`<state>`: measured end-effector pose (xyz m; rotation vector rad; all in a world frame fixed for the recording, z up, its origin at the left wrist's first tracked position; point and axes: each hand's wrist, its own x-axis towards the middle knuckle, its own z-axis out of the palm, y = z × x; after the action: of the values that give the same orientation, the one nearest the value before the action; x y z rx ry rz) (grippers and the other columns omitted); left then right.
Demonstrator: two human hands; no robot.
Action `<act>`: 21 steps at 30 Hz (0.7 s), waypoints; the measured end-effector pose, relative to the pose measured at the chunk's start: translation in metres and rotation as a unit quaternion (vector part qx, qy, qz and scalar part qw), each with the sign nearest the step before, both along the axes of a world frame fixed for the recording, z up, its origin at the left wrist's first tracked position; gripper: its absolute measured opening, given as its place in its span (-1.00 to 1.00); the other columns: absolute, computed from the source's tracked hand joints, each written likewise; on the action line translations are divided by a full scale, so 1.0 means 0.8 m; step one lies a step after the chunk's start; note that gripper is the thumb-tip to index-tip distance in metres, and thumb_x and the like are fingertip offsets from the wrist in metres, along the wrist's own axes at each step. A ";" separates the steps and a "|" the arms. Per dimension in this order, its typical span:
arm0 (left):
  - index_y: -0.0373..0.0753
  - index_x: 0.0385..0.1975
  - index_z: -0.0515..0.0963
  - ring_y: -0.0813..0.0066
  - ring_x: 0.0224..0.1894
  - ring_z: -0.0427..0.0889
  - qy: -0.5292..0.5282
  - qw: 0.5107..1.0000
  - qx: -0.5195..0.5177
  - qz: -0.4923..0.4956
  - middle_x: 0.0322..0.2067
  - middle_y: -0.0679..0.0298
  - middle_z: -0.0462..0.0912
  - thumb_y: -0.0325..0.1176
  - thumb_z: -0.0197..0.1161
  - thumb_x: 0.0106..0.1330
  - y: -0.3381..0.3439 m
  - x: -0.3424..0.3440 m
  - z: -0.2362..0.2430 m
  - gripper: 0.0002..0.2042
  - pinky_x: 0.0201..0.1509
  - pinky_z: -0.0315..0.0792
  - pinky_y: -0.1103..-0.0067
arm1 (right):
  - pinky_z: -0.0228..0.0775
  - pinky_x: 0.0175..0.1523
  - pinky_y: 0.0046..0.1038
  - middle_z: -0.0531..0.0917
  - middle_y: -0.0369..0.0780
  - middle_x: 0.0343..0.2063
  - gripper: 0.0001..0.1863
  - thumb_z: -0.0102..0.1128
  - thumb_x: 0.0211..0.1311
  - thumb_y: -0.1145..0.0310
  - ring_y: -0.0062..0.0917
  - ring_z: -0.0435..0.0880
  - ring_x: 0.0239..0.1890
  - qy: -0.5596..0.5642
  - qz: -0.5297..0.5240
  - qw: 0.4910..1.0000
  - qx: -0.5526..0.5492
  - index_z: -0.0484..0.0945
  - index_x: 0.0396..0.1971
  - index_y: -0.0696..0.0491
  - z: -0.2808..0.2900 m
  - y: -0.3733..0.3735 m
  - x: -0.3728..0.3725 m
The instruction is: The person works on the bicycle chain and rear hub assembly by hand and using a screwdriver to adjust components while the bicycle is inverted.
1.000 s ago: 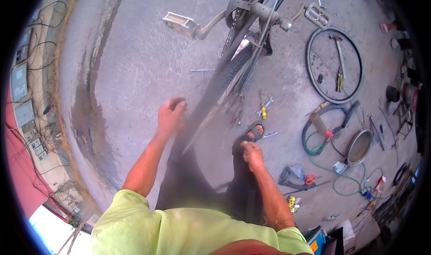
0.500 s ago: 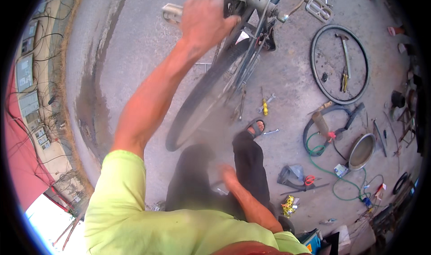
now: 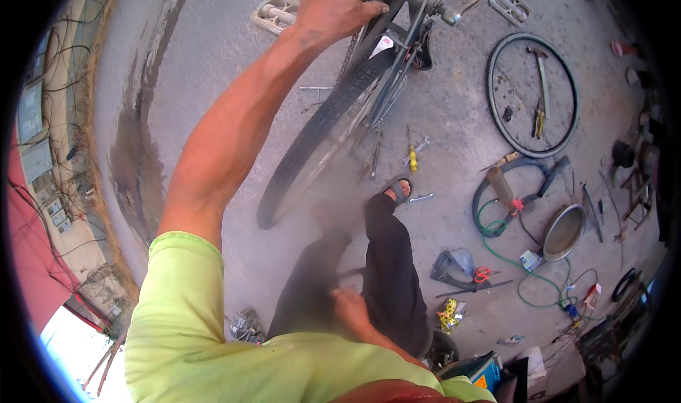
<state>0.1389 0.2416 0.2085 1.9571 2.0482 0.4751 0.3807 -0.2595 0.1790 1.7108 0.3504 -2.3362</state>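
At the top of the view, my left hand (image 3: 333, 9) is closed round part of a bicycle's frame (image 3: 394, 20) near the crank, with its thumb across a tube and its fingertips out of sight. The bicycle wheel with its dark tire (image 3: 312, 144) slants down toward my legs. A pale pedal (image 3: 278, 13) sticks out just left of that hand. My right hand (image 3: 351, 309) is low between my knees, its fingers curled and slightly blurred. Whatever it holds, if anything, cannot be made out. A dark bar shape (image 3: 350, 272) shows just above it.
On the ground to the right lie a loose tire (image 3: 492, 98) around a hammer (image 3: 543, 76) and pliers (image 3: 539, 123), a screwdriver (image 3: 413, 158), a spanner (image 3: 421, 198), a metal basin (image 3: 565, 233), a green cord (image 3: 543, 304) and red-handled scissors (image 3: 482, 274). Wiring boxes line the left wall.
My right hand has shifted a little left and down between my knees. My legs have parted slightly. The left hand keeps its hold at the bicycle, and the whole view has moved a little.
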 end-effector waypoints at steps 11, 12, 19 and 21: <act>-0.32 0.00 0.65 0.00 -0.03 0.70 -0.037 0.993 -0.109 -0.001 -0.13 -0.08 0.72 -0.10 0.36 0.20 -0.004 -0.040 0.001 -0.53 0.10 0.55 0.27 | 0.12 -0.48 -0.64 0.38 -0.47 -0.60 -0.73 0.18 0.51 0.25 -0.79 0.30 -0.58 0.020 -0.150 0.987 -0.060 0.65 -0.07 0.15 -0.008 -0.059 0.010; -0.33 0.00 0.65 0.01 -0.02 0.70 -0.029 0.994 -0.109 0.009 -0.12 -0.08 0.73 -0.07 0.36 0.20 -0.006 -0.036 0.002 -0.51 0.11 0.55 0.28 | 0.17 -0.49 -0.59 0.42 -0.44 -0.60 -0.76 0.17 0.48 0.25 -0.75 0.35 -0.59 0.018 -0.154 0.985 -0.071 0.65 -0.12 0.12 -0.011 -0.068 0.012; -0.41 -0.04 0.62 0.18 -0.17 0.75 -0.050 0.980 0.169 -0.093 -0.21 -0.01 0.75 -0.23 0.31 0.34 -0.131 -0.056 0.020 -0.64 -0.06 0.60 0.37 | 0.37 -0.33 -0.58 0.63 -0.30 -0.48 -0.71 0.15 0.46 0.27 -0.64 0.54 -0.47 -0.028 -0.185 0.982 0.003 0.65 -0.04 0.16 -0.029 -0.109 -0.006; -0.28 0.01 0.67 0.25 0.02 0.71 -0.093 0.985 0.129 -0.063 -0.07 0.12 0.75 -0.36 0.45 0.28 -0.216 -0.057 0.038 -0.68 0.13 0.54 0.37 | 0.55 -0.15 -0.53 0.67 -0.22 -0.33 -0.72 0.16 0.43 0.41 -0.53 0.68 -0.30 -0.008 -0.239 0.971 -0.013 0.59 0.04 0.21 -0.041 -0.126 -0.009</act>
<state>0.0932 0.0685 0.2393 2.0790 1.8115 0.8971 0.3733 -0.3604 0.1464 1.9766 -0.1144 -2.6251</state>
